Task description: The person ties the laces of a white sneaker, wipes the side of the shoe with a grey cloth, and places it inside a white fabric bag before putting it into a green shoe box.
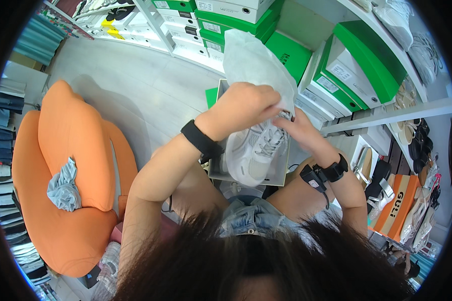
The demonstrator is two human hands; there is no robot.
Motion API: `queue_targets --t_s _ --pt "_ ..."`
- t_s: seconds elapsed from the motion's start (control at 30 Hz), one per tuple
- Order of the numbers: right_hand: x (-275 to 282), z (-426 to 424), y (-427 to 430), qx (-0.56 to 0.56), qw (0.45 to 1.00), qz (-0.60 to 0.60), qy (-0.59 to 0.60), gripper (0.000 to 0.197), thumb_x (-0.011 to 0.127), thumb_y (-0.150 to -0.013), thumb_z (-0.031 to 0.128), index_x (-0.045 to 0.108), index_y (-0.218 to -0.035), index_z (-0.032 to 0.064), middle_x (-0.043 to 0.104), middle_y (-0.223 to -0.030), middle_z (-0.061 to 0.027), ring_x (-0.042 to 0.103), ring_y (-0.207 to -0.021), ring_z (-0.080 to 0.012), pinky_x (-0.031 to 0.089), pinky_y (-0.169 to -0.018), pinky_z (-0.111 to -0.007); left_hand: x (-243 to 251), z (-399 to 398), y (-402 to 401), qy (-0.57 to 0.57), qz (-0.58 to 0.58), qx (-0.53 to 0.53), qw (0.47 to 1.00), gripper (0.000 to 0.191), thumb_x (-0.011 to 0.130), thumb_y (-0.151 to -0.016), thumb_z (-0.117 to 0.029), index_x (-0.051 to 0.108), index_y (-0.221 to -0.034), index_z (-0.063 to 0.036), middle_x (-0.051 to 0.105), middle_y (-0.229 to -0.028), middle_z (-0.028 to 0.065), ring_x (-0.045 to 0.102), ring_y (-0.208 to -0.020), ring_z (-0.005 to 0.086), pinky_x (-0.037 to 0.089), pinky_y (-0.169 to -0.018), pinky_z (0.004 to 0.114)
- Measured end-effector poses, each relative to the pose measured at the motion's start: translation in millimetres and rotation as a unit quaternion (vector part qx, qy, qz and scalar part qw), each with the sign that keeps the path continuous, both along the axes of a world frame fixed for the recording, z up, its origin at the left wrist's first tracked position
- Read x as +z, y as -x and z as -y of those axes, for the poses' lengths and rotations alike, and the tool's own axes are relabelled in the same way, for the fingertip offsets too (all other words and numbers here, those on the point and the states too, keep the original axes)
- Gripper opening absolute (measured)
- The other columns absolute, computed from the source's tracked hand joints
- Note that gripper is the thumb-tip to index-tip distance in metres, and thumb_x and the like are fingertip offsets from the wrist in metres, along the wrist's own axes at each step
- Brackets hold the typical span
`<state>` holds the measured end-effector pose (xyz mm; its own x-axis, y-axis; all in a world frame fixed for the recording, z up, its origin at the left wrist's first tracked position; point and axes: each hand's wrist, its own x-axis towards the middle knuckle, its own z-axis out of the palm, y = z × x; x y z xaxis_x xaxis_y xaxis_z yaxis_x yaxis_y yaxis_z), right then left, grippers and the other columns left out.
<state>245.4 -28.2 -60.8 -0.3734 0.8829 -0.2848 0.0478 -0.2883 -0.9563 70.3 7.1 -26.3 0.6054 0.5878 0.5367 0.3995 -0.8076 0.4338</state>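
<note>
A white lace-up sneaker (254, 158) points its toe toward me above an open shoebox (285, 171) between my knees. My left hand (248, 101) pinches thin white wrapping (256, 60), paper or a soft bag, at the shoe's ankle opening. The wrapping rises beyond the hands and covers the heel end. With its thumb at the tongue and top laces, my right hand (301, 126) grips the sneaker's ankle; its other fingers are partly hidden. Both wrists wear black straps, and a small device sits by the right one.
Stacked green and white shoeboxes (233, 22) line the shelf ahead. To the right are more boxes (356, 71), sandals (376, 180) and an orange box (395, 207). An orange armchair (75, 150) with a crumpled light-blue cloth (64, 186) stands at left.
</note>
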Motion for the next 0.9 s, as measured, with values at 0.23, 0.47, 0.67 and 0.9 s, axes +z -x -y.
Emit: queue_targets --t_s 0.23,0.47,0.67,0.9 --pt "-0.1 1.9 -1.5 -0.166 0.985 -0.028 -0.021 0.032 0.051 -0.080 0.010 0.045 -0.110 0.0002 0.052 -0.105 -0.0072 0.049 -0.096 -0.0131 0.039 -0.081 -0.026 -1.3 6.5 -2.4 -0.055 -0.075 -0.004 0.996 0.018 0.060 -0.068 -0.018 0.047 -0.062 -0.0068 0.047 -0.058 0.0071 0.051 -0.055 0.0259 0.041 -0.049 0.035" --pt "0.0 -3.3 -3.1 -0.272 0.953 -0.125 -0.037 0.024 0.050 -0.077 0.007 0.051 -0.099 -0.0033 0.055 -0.095 -0.0058 0.051 -0.085 -0.0120 0.040 -0.073 -0.024 -1.3 -2.4 13.5 -0.023 -0.098 0.004 0.995 0.018 0.058 -0.069 -0.018 0.048 -0.063 -0.0050 0.052 -0.062 0.0084 0.053 -0.055 0.0266 0.042 -0.052 0.035" --pt "4.4 -7.4 2.3 -0.216 0.972 -0.002 -0.089 0.024 0.052 -0.074 0.003 0.052 -0.098 0.0003 0.056 -0.094 -0.0056 0.052 -0.087 -0.0138 0.042 -0.075 -0.025 0.9 12.6 -2.8 -0.043 -0.113 -0.014 0.993 0.013 0.055 -0.070 -0.016 0.048 -0.065 -0.0071 0.048 -0.060 0.0081 0.051 -0.057 0.0270 0.041 -0.052 0.036" --pt "-0.1 4.4 14.3 -0.046 0.948 0.040 -0.312 0.036 0.052 -0.076 0.005 0.047 -0.111 0.0014 0.051 -0.109 -0.0078 0.049 -0.099 -0.0186 0.040 -0.083 -0.029 7.8 12.6 -18.5 -0.006 -0.063 -0.078 0.995 0.014 0.055 -0.072 -0.016 0.047 -0.067 -0.0048 0.046 -0.066 0.0089 0.049 -0.068 0.0253 0.040 -0.059 0.035"
